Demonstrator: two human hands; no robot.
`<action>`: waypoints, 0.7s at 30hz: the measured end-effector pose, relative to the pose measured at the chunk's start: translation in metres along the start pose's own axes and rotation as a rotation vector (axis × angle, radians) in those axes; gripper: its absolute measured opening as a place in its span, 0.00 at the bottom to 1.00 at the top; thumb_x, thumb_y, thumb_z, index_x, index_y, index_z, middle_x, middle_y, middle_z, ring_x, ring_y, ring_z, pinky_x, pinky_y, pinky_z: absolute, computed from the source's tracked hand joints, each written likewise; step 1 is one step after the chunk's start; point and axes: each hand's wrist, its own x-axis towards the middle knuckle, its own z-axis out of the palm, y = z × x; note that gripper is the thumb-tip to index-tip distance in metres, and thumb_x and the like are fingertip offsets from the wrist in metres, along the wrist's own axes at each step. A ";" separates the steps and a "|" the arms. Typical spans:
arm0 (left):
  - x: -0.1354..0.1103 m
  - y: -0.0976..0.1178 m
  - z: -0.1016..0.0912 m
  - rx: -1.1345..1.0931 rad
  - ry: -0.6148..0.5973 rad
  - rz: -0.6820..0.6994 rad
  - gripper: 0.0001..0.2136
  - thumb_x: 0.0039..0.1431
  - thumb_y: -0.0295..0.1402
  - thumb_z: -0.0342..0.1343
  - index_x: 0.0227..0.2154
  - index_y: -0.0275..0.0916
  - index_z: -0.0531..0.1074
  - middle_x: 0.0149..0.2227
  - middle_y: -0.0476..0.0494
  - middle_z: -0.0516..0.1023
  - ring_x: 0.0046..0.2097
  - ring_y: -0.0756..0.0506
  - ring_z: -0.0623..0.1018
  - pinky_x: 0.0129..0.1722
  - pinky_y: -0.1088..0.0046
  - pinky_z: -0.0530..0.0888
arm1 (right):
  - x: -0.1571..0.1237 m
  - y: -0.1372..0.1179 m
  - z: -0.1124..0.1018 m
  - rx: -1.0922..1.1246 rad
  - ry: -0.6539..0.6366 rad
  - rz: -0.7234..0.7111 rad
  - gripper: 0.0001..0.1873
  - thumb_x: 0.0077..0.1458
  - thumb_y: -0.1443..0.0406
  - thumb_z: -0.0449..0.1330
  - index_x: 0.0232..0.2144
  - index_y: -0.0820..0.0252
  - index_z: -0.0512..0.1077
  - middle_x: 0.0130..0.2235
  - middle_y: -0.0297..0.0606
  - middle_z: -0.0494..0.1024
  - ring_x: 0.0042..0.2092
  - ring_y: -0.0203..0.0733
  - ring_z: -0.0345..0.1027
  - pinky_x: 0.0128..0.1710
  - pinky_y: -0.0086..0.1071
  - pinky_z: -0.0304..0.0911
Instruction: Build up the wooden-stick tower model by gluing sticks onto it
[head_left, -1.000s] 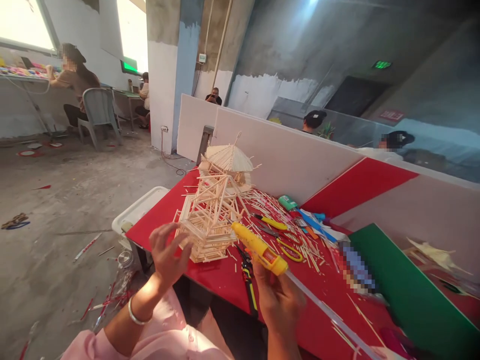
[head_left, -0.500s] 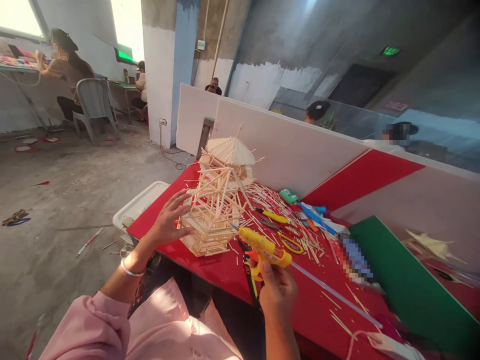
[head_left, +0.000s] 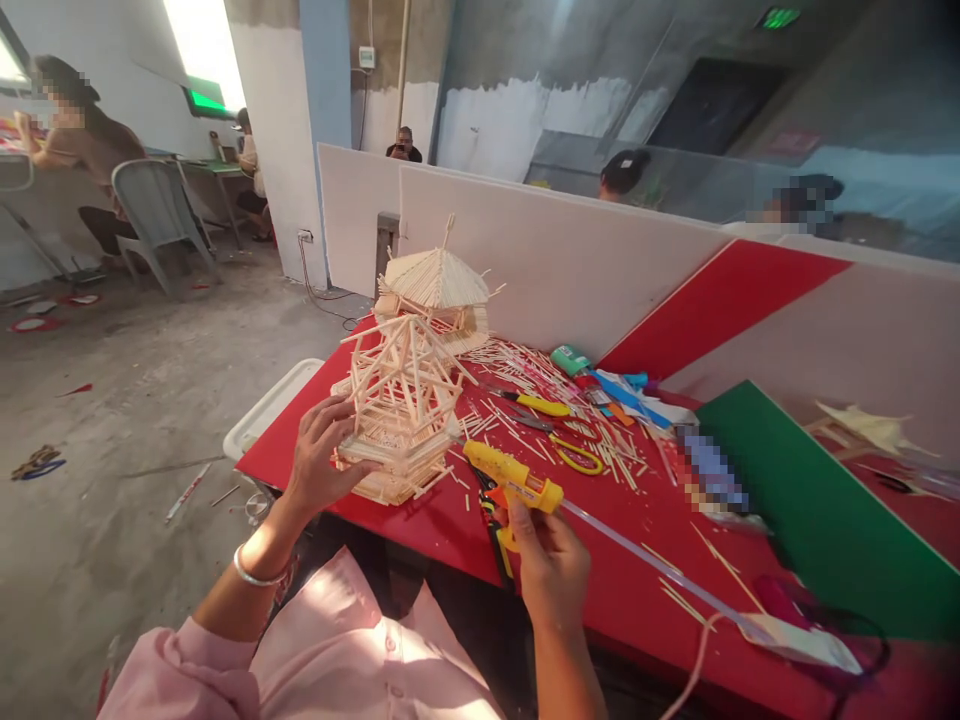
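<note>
A pavilion-like model of thin wooden sticks [head_left: 405, 400] stands near the front edge of the red table, its roof a bare frame. My left hand [head_left: 326, 455] is at the model's left side, fingers spread and curved around the base; whether they press on it is hard to see. In my right hand [head_left: 551, 560] is a yellow hot glue gun [head_left: 514, 475], its nozzle pointing left at the model's right side. A long clear glue stick [head_left: 667, 570] sticks out of the gun's back. Behind stands a second stick model [head_left: 439, 285] with a finished-looking roof.
Loose sticks [head_left: 525, 375], yellow-handled scissors [head_left: 574, 455], yellow-handled pliers [head_left: 540, 404] and a green bottle [head_left: 571, 360] lie on the red table [head_left: 420, 540]. A green board [head_left: 810, 520] leans at the right. White panels [head_left: 555, 240] border the back. Other people sit beyond.
My left hand has come closer around the model's base. The glue gun stays beside the model in my right hand. The whole view has shifted slightly.
</note>
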 end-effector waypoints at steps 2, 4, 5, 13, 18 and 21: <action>-0.005 0.012 0.006 0.127 0.094 -0.032 0.21 0.51 0.49 0.65 0.41 0.40 0.71 0.45 0.36 0.77 0.55 0.35 0.74 0.55 0.54 0.69 | 0.001 -0.001 -0.001 0.006 0.009 0.027 0.26 0.44 0.46 0.69 0.34 0.64 0.80 0.30 0.46 0.82 0.29 0.45 0.76 0.28 0.33 0.72; -0.008 0.024 0.015 0.251 0.181 -0.076 0.21 0.49 0.48 0.67 0.40 0.40 0.71 0.43 0.36 0.77 0.53 0.35 0.75 0.54 0.54 0.68 | 0.001 -0.002 -0.002 0.005 0.018 0.030 0.26 0.43 0.46 0.69 0.32 0.64 0.79 0.28 0.46 0.82 0.28 0.46 0.76 0.26 0.33 0.72; -0.008 0.031 0.020 0.302 0.215 -0.099 0.22 0.49 0.48 0.68 0.40 0.40 0.71 0.43 0.36 0.77 0.53 0.35 0.75 0.54 0.54 0.68 | 0.000 -0.003 -0.002 0.006 0.021 0.021 0.26 0.43 0.46 0.69 0.31 0.64 0.79 0.27 0.46 0.81 0.28 0.46 0.76 0.25 0.33 0.71; -0.010 0.069 0.055 0.371 0.246 -0.195 0.21 0.53 0.44 0.66 0.48 0.42 0.72 0.48 0.36 0.77 0.56 0.33 0.73 0.57 0.53 0.61 | -0.010 0.000 0.003 -0.101 -0.047 -0.308 0.15 0.52 0.54 0.67 0.35 0.60 0.80 0.32 0.44 0.83 0.31 0.46 0.76 0.33 0.37 0.73; -0.012 0.070 0.044 0.243 0.228 -0.212 0.25 0.56 0.39 0.64 0.56 0.42 0.69 0.50 0.35 0.76 0.55 0.35 0.74 0.58 0.53 0.62 | -0.004 -0.026 0.019 -0.283 -0.048 -0.529 0.12 0.56 0.58 0.64 0.38 0.59 0.79 0.34 0.41 0.81 0.32 0.42 0.74 0.33 0.34 0.70; -0.011 0.067 0.034 0.141 0.250 -0.211 0.22 0.58 0.34 0.62 0.55 0.42 0.69 0.50 0.36 0.77 0.54 0.37 0.75 0.55 0.55 0.65 | 0.004 -0.047 0.035 -0.348 -0.044 -0.626 0.11 0.58 0.58 0.62 0.38 0.57 0.78 0.33 0.39 0.79 0.32 0.40 0.71 0.32 0.32 0.68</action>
